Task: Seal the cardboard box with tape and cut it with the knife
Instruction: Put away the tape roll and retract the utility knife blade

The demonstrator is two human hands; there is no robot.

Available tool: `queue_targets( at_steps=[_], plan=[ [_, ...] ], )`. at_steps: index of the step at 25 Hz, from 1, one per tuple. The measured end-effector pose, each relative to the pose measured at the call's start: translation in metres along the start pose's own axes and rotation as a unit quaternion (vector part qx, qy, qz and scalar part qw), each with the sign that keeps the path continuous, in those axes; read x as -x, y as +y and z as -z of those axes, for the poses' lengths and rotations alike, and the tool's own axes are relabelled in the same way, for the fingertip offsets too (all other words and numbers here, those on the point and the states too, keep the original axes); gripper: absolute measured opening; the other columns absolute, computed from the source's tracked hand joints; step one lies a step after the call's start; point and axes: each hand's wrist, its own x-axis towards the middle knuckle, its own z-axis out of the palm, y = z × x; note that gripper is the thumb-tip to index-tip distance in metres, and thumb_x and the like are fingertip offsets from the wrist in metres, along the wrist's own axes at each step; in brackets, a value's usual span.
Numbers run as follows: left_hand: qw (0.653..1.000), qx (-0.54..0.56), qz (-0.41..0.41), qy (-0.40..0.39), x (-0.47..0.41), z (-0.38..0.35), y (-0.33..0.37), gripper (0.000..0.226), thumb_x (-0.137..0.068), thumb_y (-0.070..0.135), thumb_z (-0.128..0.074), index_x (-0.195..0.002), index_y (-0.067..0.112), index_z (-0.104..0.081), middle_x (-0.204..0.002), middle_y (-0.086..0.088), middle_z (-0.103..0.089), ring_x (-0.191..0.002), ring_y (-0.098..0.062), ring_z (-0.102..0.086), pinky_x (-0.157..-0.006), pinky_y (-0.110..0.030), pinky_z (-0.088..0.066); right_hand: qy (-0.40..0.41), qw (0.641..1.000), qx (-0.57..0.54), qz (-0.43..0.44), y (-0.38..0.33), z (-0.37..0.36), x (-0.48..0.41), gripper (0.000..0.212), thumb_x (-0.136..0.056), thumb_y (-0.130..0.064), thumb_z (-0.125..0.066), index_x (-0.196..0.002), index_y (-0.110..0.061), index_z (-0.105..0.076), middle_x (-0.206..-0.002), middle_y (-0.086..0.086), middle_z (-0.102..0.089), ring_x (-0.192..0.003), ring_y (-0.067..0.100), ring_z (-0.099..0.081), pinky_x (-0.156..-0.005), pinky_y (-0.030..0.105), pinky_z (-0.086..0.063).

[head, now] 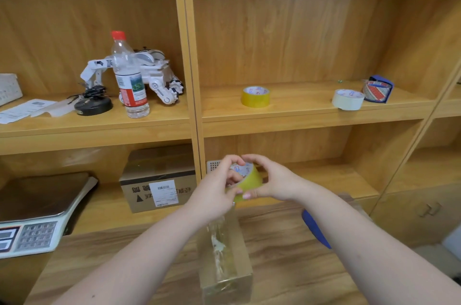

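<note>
Tape [249, 181], a yellow roll, is held above the far end of the box [225, 254] by both hands. The left hand [215, 188] is closed on the roll's near-left side, fingers curled over the top edge. The right hand [272, 181] is closed on the far-right side, thumb under the roll and fingers arched over it. The roll is tilted, its printed core facing up and left.

The box is small, of brown cardboard, and lies lengthwise on the table [287, 267], running away from the camera between the two forearms. A clear strip of tape runs from the roll down along the box top and over the near end; the strip is wrinkled along the centre seam.

A blue object [315, 231] lies on the table just right of the box, partly hidden by the right forearm; whether it is the knife cannot be told.

Behind the table stands a wooden shelf unit [194, 105]. Its upper right bay holds a yellow roll [255, 97], a white roll [348, 99] and a blue dispenser [379, 88]. The upper left bay holds a bottle [129, 77], a white toy robot [154, 72] and papers [25, 108]. The lower left bay holds a scale [35, 214] and a labelled carton [159, 179].
</note>
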Motion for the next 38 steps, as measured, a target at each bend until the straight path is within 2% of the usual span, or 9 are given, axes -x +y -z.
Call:
queue_targets(
  at_steps=[5, 11, 15, 19, 21, 25, 28, 33, 38],
  plan=[
    [0.995, -0.057, -0.025, -0.077, -0.034, -0.067, 0.015, 0.051, -0.085, 0.013, -0.063, -0.119, 0.041, -0.037, -0.094, 0.012, -0.066, -0.091, -0.009, -0.06, -0.088, -0.033, -0.049, 0.037, 0.999, -0.024, -0.021, 0.073, 0.035, 0.017, 0.091, -0.056, -0.021, -0.09, -0.131, -0.03, -0.039, -0.133, -0.002, -0.047, -0.117, 0.018, -0.05, -0.098, 0.032, -0.045],
    [0.996, -0.034, 0.026, -0.085, -0.088, -0.16, 0.021, 0.073, -0.065, 0.028, -0.082, -0.128, 0.033, -0.046, -0.131, 0.006, -0.05, -0.126, -0.015, -0.041, -0.104, -0.031, -0.036, 0.093, 0.994, -0.045, -0.044, 0.165, 0.081, 0.052, 0.089, -0.051, -0.025, -0.09, -0.122, -0.035, -0.039, -0.118, -0.013, -0.05, -0.108, 0.018, -0.053, -0.093, 0.032, -0.047],
    [0.98, 0.042, 0.109, -0.161, -0.121, -0.217, 0.028, 0.088, -0.064, 0.022, -0.087, -0.138, 0.027, -0.039, -0.128, 0.007, -0.041, -0.121, -0.01, -0.04, -0.096, -0.025, -0.038, 0.112, 0.989, -0.058, -0.082, 0.22, 0.111, 0.066, 0.087, -0.048, -0.021, -0.091, -0.119, -0.031, -0.042, -0.12, -0.01, -0.052, -0.112, 0.014, -0.053, -0.098, 0.032, -0.046],
    [0.958, 0.111, 0.171, -0.204, -0.148, -0.265, 0.028, 0.104, -0.053, 0.021, -0.092, -0.14, 0.032, -0.034, -0.133, -0.003, -0.049, -0.12, -0.016, -0.052, -0.107, -0.033, -0.042, 0.124, 0.982, -0.097, -0.1, 0.259, 0.133, 0.078, 0.081, -0.051, -0.008, -0.09, -0.117, -0.025, -0.045, -0.115, -0.018, -0.051, -0.113, 0.004, -0.051, -0.091, 0.011, -0.043],
    [0.955, 0.126, 0.186, -0.193, -0.16, -0.286, 0.03, 0.108, -0.051, 0.017, -0.093, -0.139, 0.034, -0.034, -0.131, -0.004, -0.05, -0.117, -0.018, -0.055, -0.105, -0.036, -0.045, 0.133, 0.979, -0.114, -0.108, 0.28, 0.142, 0.081, 0.081, -0.051, -0.007, -0.09, -0.116, -0.024, -0.045, -0.115, -0.019, -0.049, -0.112, 0.004, -0.05, -0.091, 0.012, -0.042],
    [0.958, 0.101, 0.174, -0.206, -0.182, -0.328, 0.037, 0.105, -0.052, 0.015, -0.092, -0.138, 0.034, -0.035, -0.13, 0.002, -0.048, -0.117, -0.014, -0.051, -0.105, -0.03, -0.042, 0.137, 0.975, -0.118, -0.131, 0.323, 0.152, 0.086, 0.09, -0.053, -0.02, -0.091, -0.127, -0.026, -0.041, -0.125, -0.017, -0.049, -0.121, 0.003, -0.047, -0.102, 0.024, -0.04],
    [0.96, 0.068, 0.161, -0.217, -0.195, -0.362, 0.037, 0.097, -0.053, 0.018, -0.091, -0.133, 0.032, -0.036, -0.133, 0.006, -0.05, -0.118, -0.012, -0.051, -0.101, -0.028, -0.042, 0.15, 0.971, -0.1, -0.159, 0.349, 0.154, 0.088, 0.097, -0.057, -0.023, -0.09, -0.137, -0.026, -0.034, -0.13, -0.014, -0.049, -0.122, 0.002, -0.046, -0.099, 0.019, -0.039],
    [0.959, 0.013, 0.164, -0.232, -0.216, -0.417, 0.023, 0.104, -0.053, 0.03, -0.089, -0.137, 0.04, -0.03, -0.14, 0.004, -0.045, -0.135, -0.019, -0.027, -0.105, -0.037, -0.036, 0.193, 0.951, -0.095, -0.22, 0.394, 0.149, 0.085, 0.103, -0.059, -0.018, -0.088, -0.143, -0.019, -0.028, -0.118, -0.017, -0.051, -0.114, 0.004, -0.048, -0.089, 0.013, -0.038],
    [0.946, -0.025, 0.188, -0.264, -0.228, -0.466, 0.001, 0.115, -0.048, 0.033, -0.091, -0.135, 0.056, -0.018, -0.139, 0.0, -0.047, -0.13, -0.025, -0.043, -0.1, -0.043, -0.047, 0.227, 0.932, -0.066, -0.275, 0.436, 0.133, 0.078, 0.091, -0.059, -0.015, -0.086, -0.136, -0.018, -0.038, -0.122, -0.002, -0.057, -0.113, 0.015, -0.052, -0.086, 0.023, -0.042]
  ],
)
